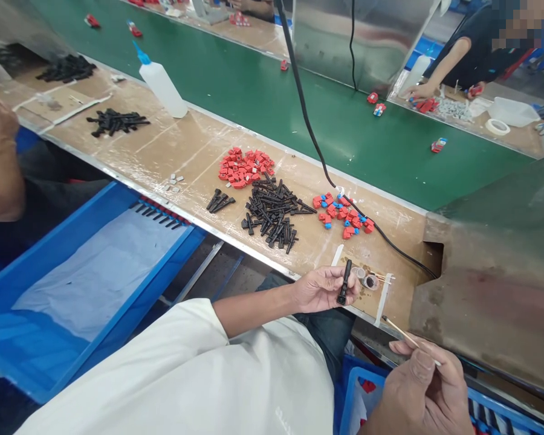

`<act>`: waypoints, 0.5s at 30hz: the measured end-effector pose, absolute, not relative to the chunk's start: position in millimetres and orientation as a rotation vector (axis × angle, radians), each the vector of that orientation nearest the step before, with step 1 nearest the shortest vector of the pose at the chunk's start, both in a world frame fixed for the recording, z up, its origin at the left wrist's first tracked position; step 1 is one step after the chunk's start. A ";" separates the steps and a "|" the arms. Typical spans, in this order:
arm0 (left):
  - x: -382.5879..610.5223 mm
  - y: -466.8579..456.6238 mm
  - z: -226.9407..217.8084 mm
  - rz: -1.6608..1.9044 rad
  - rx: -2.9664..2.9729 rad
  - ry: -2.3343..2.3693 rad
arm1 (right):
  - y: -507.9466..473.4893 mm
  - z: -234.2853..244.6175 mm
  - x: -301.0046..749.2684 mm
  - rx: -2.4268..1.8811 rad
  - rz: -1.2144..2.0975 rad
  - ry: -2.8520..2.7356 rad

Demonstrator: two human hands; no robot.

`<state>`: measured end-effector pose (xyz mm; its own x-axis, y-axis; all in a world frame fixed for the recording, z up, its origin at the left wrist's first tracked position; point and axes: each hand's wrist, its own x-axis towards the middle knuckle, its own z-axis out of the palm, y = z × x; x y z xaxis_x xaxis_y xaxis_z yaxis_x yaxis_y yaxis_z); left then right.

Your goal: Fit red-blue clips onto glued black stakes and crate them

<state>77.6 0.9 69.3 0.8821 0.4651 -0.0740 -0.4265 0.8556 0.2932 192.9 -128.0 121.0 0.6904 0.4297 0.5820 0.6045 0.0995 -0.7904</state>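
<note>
My left hand (324, 289) is closed round a small black plastic pin (344, 281) and holds it upright at the bench's front edge. My right hand (424, 389) pinches a thin wooden stick (405, 336) whose tip points up and left. Between the two hands sit two small round glue caps (367, 279) on a stained patch of bench. A pile of black pins (272, 211) lies just beyond my left hand, with a red pile (245, 167) behind it and red-and-blue pieces (342, 214) to its right.
A white squeeze bottle with a blue nozzle (162, 84) stands by the green conveyor belt (272, 90). A black cable (315, 145) crosses the bench. A blue bin (86, 278) sits lower left. Another person (462, 54) works across the belt; someone's arm (0, 163) is at left.
</note>
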 end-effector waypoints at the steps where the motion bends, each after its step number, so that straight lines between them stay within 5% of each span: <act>1: 77.5 1.2 69.4 0.465 0.271 0.145 | -127.7 120.6 192.6 -1.532 -0.162 -0.879; 15: 76.5 3.1 65.3 0.435 0.217 0.137 | -112.2 94.2 224.5 -1.658 -0.041 -0.711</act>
<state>76.5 3.1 65.3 0.8983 0.4311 -0.0853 -0.4020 0.8845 0.2367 224.5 -112.2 94.2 0.8083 0.4239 0.4087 0.4677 -0.0405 -0.8829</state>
